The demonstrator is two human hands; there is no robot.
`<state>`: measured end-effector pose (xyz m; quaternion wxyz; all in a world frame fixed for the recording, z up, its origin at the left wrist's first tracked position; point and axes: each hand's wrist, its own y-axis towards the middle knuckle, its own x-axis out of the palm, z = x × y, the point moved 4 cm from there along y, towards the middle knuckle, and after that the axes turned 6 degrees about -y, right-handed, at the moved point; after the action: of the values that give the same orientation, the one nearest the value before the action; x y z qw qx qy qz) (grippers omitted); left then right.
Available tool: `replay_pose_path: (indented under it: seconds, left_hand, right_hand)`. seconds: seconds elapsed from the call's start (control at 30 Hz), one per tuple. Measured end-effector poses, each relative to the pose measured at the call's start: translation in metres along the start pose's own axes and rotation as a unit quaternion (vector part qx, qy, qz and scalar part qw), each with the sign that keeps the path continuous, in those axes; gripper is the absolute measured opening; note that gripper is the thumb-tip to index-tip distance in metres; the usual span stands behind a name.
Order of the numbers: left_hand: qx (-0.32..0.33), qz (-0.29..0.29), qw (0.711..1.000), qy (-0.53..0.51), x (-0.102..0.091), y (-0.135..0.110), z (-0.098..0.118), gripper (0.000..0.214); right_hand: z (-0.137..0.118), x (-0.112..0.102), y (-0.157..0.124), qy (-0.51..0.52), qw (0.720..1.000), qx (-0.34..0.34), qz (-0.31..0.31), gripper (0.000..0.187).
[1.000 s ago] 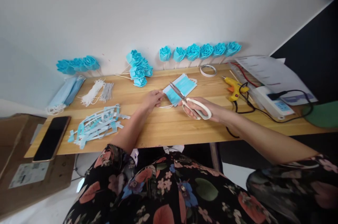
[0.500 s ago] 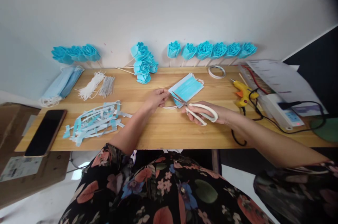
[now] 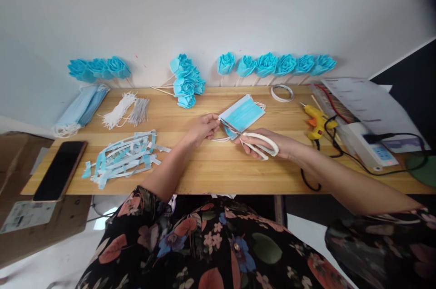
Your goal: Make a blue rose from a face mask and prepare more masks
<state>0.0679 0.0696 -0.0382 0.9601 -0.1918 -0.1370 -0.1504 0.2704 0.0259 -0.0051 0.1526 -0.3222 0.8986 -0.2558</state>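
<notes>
A blue and white face mask (image 3: 243, 114) lies tilted on the wooden table, its ear loops at the far right corner and near the front. My left hand (image 3: 207, 126) pinches the mask at its left corner. In my right hand (image 3: 254, 143) are white-handled scissors (image 3: 262, 142), the fingers through the handles. Their blades lie along the mask's near left edge, pointing at my left fingertips, and look nearly closed. How far the cut goes, I cannot tell.
Blue paper-like flowers (image 3: 266, 64) lean on the wall. At left are masks (image 3: 83, 109), cut loops (image 3: 119, 109), nose wires (image 3: 139, 112), trimmed strips (image 3: 124, 157) and a phone (image 3: 60, 171). A tape roll (image 3: 282, 92), yellow glue gun (image 3: 318, 121) and power strip (image 3: 369, 146) sit right.
The scissor blades have come together along the mask's edge, and the handles are closer. My left hand keeps its pinch at the corner. The whole view has shifted slightly.
</notes>
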Motion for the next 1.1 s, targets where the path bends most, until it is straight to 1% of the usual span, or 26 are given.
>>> replay_pose_path:
  seconds: [0.13,0.3,0.47,0.63,0.73,0.93,1.0,1.1]
  left_hand:
    - [0.002,-0.015,1.0,0.013,0.001,0.0,0.001,0.02]
    - [0.008,-0.035,0.999,0.027,0.001,-0.001,0.002,0.028]
    - [0.006,-0.038,0.999,0.036,0.002,-0.003,0.003,0.04]
    - [0.01,-0.049,0.998,0.037,0.003,-0.004,0.004,0.055]
    - [0.016,-0.059,0.998,0.032,0.002,-0.004,0.003,0.062]
    - [0.026,-0.077,0.997,-0.001,0.002,-0.003,0.003,0.081]
    - [0.025,-0.101,0.995,-0.012,0.005,-0.004,0.005,0.079]
    - [0.026,-0.138,0.99,-0.01,0.01,-0.006,0.005,0.062]
  right_hand:
    - [-0.003,0.0,0.002,-0.008,1.0,-0.007,0.004,0.049]
    - [-0.005,0.002,0.009,-0.012,1.0,-0.007,0.013,0.054]
    - [-0.006,0.004,0.015,-0.031,0.999,-0.021,0.009,0.058]
    - [-0.011,0.006,0.017,-0.029,0.999,-0.037,0.011,0.057]
    - [-0.01,0.006,0.018,0.005,0.999,-0.038,0.003,0.054]
    - [-0.001,0.002,0.017,0.129,0.989,-0.059,-0.033,0.054]
    - [0.001,0.003,0.015,0.161,0.984,-0.054,-0.045,0.055]
    - [0.003,0.007,0.012,0.195,0.977,-0.051,-0.064,0.055]
